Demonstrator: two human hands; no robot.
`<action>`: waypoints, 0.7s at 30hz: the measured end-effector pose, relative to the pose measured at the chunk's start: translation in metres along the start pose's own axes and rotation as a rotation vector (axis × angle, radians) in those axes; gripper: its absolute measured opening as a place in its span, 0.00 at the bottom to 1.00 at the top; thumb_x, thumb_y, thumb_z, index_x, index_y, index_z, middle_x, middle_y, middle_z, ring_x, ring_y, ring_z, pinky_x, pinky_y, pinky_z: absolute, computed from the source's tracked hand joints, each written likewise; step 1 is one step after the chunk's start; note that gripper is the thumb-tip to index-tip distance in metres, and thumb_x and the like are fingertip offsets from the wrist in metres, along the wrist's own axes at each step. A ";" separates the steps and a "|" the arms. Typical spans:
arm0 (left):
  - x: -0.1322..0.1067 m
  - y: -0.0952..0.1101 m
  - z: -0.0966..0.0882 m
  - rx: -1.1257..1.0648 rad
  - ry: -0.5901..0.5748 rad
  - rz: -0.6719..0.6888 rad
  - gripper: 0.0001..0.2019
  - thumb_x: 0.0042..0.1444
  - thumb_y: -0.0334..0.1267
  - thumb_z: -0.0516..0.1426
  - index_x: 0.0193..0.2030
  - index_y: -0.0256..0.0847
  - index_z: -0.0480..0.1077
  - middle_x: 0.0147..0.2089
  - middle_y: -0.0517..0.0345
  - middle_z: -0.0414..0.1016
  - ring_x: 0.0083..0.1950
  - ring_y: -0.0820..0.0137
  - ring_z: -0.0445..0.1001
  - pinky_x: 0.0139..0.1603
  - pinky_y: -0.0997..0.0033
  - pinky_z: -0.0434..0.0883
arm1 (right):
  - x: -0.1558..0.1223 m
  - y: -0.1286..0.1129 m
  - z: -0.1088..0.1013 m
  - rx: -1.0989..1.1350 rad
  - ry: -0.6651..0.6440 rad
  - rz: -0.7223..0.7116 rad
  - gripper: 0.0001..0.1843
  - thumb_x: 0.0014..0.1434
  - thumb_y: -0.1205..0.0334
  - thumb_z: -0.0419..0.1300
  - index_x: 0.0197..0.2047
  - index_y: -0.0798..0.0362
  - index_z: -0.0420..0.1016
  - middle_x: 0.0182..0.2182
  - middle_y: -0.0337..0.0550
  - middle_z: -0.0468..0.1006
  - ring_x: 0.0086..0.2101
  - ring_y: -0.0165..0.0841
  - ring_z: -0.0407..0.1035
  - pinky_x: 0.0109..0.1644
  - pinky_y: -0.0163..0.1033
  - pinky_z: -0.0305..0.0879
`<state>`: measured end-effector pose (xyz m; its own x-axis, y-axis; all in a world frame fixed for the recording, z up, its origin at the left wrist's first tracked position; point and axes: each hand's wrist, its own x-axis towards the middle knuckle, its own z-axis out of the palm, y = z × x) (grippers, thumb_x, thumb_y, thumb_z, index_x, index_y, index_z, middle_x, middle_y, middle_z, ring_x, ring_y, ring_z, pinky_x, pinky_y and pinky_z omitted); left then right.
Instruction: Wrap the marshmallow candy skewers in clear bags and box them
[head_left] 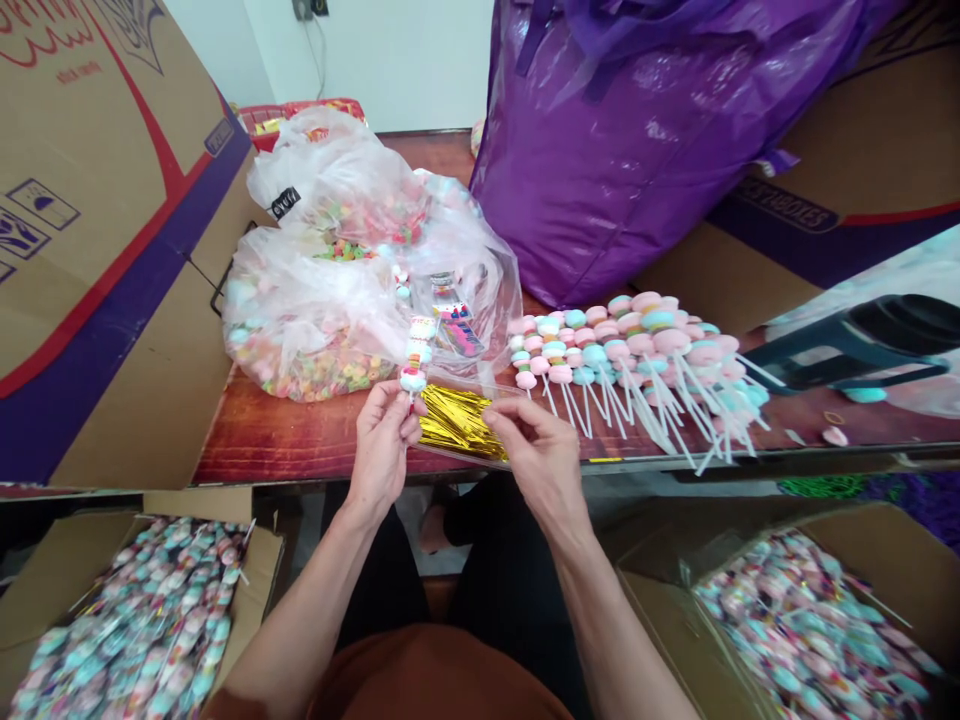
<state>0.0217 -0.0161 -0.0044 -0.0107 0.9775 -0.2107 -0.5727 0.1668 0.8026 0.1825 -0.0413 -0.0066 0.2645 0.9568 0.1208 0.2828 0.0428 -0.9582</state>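
2 hands [382, 440], 4 boxes [142, 300], 1 purp. bag [622, 170], 1 btl [832, 345], 1 bskt [262, 141]

Purple bag [622, 160] cropped above, left carton [142, 290] cropped, anything in right hand [544, 455] unclear

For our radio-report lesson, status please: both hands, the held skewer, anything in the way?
Left hand pinching marshmallow skewer, upright. Right hand at gold twist ties, grip unclear. Plastic candy bags just beyond; nothing seen blocking the hands.
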 end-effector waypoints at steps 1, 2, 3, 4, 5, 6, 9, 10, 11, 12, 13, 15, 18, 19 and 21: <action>-0.001 -0.002 0.002 0.016 0.004 -0.011 0.12 0.51 0.38 0.65 0.37 0.39 0.66 0.27 0.63 0.70 0.21 0.83 0.51 0.22 0.81 0.49 | -0.005 -0.002 0.002 0.115 -0.043 0.048 0.07 0.56 0.58 0.64 0.32 0.51 0.79 0.29 0.39 0.77 0.30 0.33 0.68 0.35 0.38 0.64; -0.002 -0.003 0.003 0.034 0.009 -0.016 0.12 0.52 0.37 0.64 0.37 0.40 0.65 0.27 0.64 0.70 0.21 0.83 0.52 0.22 0.81 0.49 | -0.009 -0.005 0.005 0.202 -0.092 0.093 0.07 0.55 0.57 0.66 0.31 0.51 0.79 0.27 0.38 0.76 0.27 0.32 0.67 0.32 0.37 0.62; -0.003 -0.005 0.005 0.051 0.013 -0.016 0.12 0.52 0.37 0.63 0.38 0.41 0.63 0.26 0.65 0.69 0.21 0.83 0.52 0.23 0.81 0.50 | -0.012 -0.008 0.008 0.263 -0.131 0.127 0.07 0.54 0.57 0.67 0.30 0.52 0.79 0.26 0.38 0.76 0.26 0.30 0.65 0.29 0.36 0.60; -0.005 -0.007 0.007 0.065 0.013 -0.015 0.11 0.53 0.36 0.62 0.38 0.42 0.62 0.26 0.66 0.69 0.21 0.82 0.53 0.23 0.81 0.50 | -0.014 -0.010 0.012 0.303 -0.150 0.149 0.07 0.53 0.57 0.67 0.29 0.52 0.79 0.25 0.37 0.75 0.24 0.29 0.63 0.27 0.35 0.59; -0.007 -0.009 0.009 0.078 0.004 -0.014 0.11 0.54 0.35 0.61 0.38 0.43 0.61 0.26 0.67 0.68 0.21 0.82 0.54 0.23 0.81 0.50 | -0.015 -0.011 0.015 0.327 -0.150 0.162 0.08 0.53 0.57 0.67 0.28 0.52 0.79 0.24 0.37 0.75 0.24 0.28 0.62 0.26 0.34 0.57; -0.008 -0.010 0.010 0.087 -0.015 -0.016 0.11 0.55 0.35 0.61 0.37 0.43 0.61 0.26 0.67 0.68 0.22 0.82 0.55 0.23 0.81 0.51 | -0.015 -0.012 0.018 0.342 -0.135 0.174 0.08 0.52 0.57 0.68 0.28 0.52 0.79 0.24 0.37 0.74 0.24 0.27 0.61 0.25 0.33 0.56; -0.013 -0.011 0.013 0.091 -0.087 -0.034 0.10 0.55 0.35 0.61 0.35 0.42 0.61 0.27 0.67 0.66 0.23 0.81 0.55 0.23 0.81 0.52 | -0.013 -0.011 0.024 0.373 -0.075 0.206 0.09 0.50 0.56 0.69 0.28 0.53 0.78 0.24 0.36 0.73 0.23 0.26 0.60 0.24 0.32 0.55; -0.014 -0.011 0.013 0.087 -0.108 -0.037 0.10 0.55 0.35 0.61 0.34 0.42 0.61 0.28 0.67 0.66 0.23 0.81 0.55 0.24 0.81 0.52 | -0.012 -0.010 0.025 0.381 -0.067 0.216 0.10 0.50 0.55 0.69 0.28 0.53 0.78 0.23 0.36 0.73 0.23 0.26 0.59 0.24 0.32 0.54; -0.014 -0.011 0.013 0.084 -0.122 -0.032 0.10 0.54 0.34 0.62 0.34 0.41 0.62 0.28 0.66 0.66 0.24 0.81 0.56 0.24 0.81 0.53 | -0.011 -0.008 0.026 0.388 -0.059 0.223 0.11 0.50 0.55 0.70 0.28 0.53 0.78 0.23 0.36 0.72 0.23 0.26 0.58 0.24 0.32 0.54; -0.015 -0.011 0.012 0.087 -0.133 -0.020 0.11 0.54 0.34 0.63 0.34 0.41 0.63 0.29 0.66 0.66 0.25 0.81 0.56 0.24 0.81 0.54 | -0.010 -0.007 0.026 0.396 -0.056 0.227 0.11 0.50 0.55 0.70 0.28 0.53 0.77 0.23 0.35 0.72 0.23 0.26 0.58 0.24 0.32 0.53; -0.015 -0.012 0.012 0.097 -0.143 -0.004 0.10 0.54 0.35 0.64 0.34 0.41 0.63 0.29 0.66 0.66 0.25 0.81 0.57 0.25 0.81 0.54 | -0.010 -0.005 0.027 0.404 -0.052 0.230 0.11 0.49 0.55 0.70 0.27 0.53 0.77 0.23 0.35 0.71 0.22 0.25 0.57 0.24 0.32 0.53; -0.015 -0.014 0.011 0.116 -0.148 0.025 0.11 0.55 0.37 0.64 0.34 0.40 0.65 0.29 0.65 0.66 0.26 0.81 0.57 0.25 0.81 0.55 | -0.010 -0.003 0.029 0.426 -0.047 0.240 0.12 0.49 0.55 0.70 0.27 0.53 0.77 0.22 0.34 0.70 0.22 0.25 0.56 0.23 0.32 0.52; -0.013 -0.015 0.011 0.080 -0.129 0.002 0.13 0.54 0.40 0.66 0.32 0.38 0.66 0.27 0.63 0.67 0.24 0.82 0.57 0.24 0.82 0.55 | -0.011 -0.004 0.032 0.495 -0.061 0.274 0.11 0.50 0.55 0.69 0.28 0.53 0.75 0.22 0.33 0.69 0.20 0.24 0.53 0.23 0.32 0.51; -0.013 -0.014 0.011 0.049 -0.130 -0.032 0.14 0.53 0.41 0.66 0.32 0.37 0.66 0.27 0.63 0.67 0.23 0.82 0.56 0.23 0.82 0.54 | -0.012 -0.006 0.033 0.528 -0.068 0.289 0.11 0.51 0.55 0.68 0.28 0.53 0.74 0.23 0.33 0.69 0.20 0.23 0.53 0.22 0.32 0.51; -0.013 -0.008 0.010 -0.031 -0.159 -0.149 0.14 0.53 0.40 0.67 0.31 0.36 0.66 0.26 0.63 0.66 0.21 0.85 0.52 0.21 0.84 0.52 | -0.012 -0.009 0.034 0.594 -0.102 0.306 0.11 0.52 0.55 0.68 0.29 0.52 0.72 0.23 0.32 0.68 0.20 0.23 0.54 0.23 0.31 0.50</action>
<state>0.0351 -0.0285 -0.0027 0.2039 0.9510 -0.2326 -0.5832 0.3088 0.7513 0.1457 -0.0437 -0.0079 0.1557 0.9721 -0.1756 -0.3539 -0.1111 -0.9287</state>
